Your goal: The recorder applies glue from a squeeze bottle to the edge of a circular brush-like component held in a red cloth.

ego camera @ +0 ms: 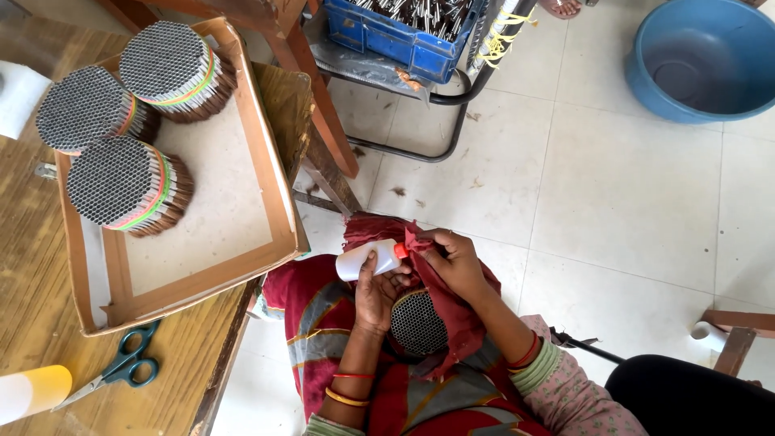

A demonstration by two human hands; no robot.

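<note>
My left hand grips a small white squeeze bottle with an orange-red tip, held on its side over my lap. My right hand pinches a dark red cloth at the bottle's tip. The cloth drapes around a round bundle of thin tubes whose honeycomb end faces up, resting on my lap beneath both hands.
A shallow cardboard tray on the wooden table holds three banded tube bundles. Green-handled scissors and a yellow-white cylinder lie near the front edge. A blue crate of metal rods and a blue tub stand beyond.
</note>
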